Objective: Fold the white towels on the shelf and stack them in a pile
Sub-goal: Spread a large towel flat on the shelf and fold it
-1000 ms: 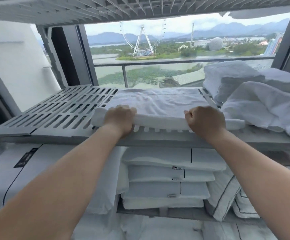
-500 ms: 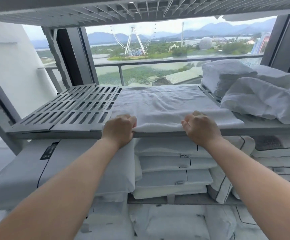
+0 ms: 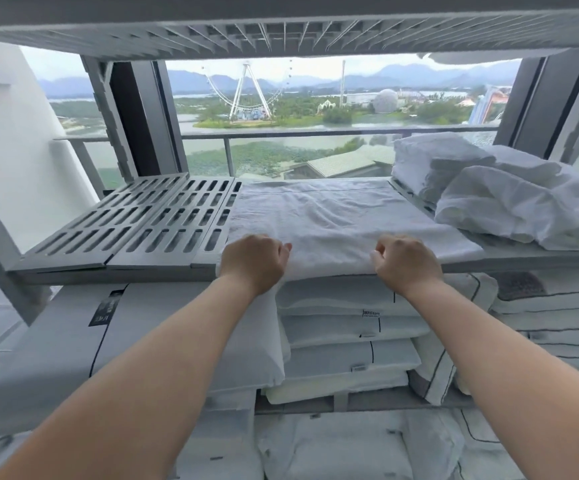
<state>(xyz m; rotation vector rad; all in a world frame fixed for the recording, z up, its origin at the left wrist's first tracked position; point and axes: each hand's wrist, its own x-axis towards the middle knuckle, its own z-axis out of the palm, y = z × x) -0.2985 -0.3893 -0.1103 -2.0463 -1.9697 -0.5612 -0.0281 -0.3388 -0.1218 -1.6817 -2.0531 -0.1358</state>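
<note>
**Step in hand:** first fold of one towel.

- The towel (image 3: pixel 333 216) lies spread flat on the middle of the shelf (image 3: pixel 135 226), with its near edge at the front lip.
- Your left hand (image 3: pixel 251 261) and right hand (image 3: pixel 407 263) sit on that near edge, apart, knuckles up.
- Grip, both sides: fingers curled and pinching the near hem. The fingertips are mostly hidden, so I cannot tell how much cloth you have caught.
- A heap of towels (image 3: pixel 509 209) sits at 2 o'clock from the spread one, crumpled and unfolded. I cannot tell whether it touches or overlaps the spread towel's right edge.
- Slotted shelf surface shows at 10 o'clock.
- Pillows (image 3: pixel 347 327) sit on the level below and are not part of the job.

**Judgement:** you are early in the task, as no folded stack shows yet.

**Next move calls for:** lift the hem with both hands level and carry it toward 12 o'clock to meet the far edge, corners matched. Keep the lift low, because the upper shelf (image 3: pixel 281 32) hangs close overhead.
</note>
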